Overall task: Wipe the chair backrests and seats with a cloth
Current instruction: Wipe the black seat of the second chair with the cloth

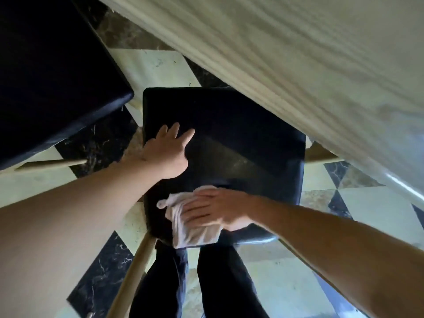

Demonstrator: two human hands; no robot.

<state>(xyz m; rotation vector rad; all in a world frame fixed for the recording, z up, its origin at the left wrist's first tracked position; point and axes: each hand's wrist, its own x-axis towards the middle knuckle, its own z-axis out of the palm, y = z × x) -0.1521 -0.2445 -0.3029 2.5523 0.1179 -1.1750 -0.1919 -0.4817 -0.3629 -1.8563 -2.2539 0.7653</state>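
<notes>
Cloth, white and bunched, lay at the near edge of the dark chair seat, with part of it hanging over the front lip. The right hand pressed it flat, fingers spread open on top rather than curled around it, so nothing was actually gripped. The left hand rested open on the left part of the same seat, palm down, apparently bracing. A paler, dull band crossed the seat between the two hands, which I judged to be either a wiped streak or reflected light; I could not tell which. The seat stood tucked partly under the pale wooden bench, and a second dark seat stood close by on the left, over the checkered floor.

The main risk looked to be the cloth slipping off the front lip, since only downward pressure held it. The far part of the seat, shadowed under the bench, could easily be missed. No backrest was visible, so that part seemed undone.
</notes>
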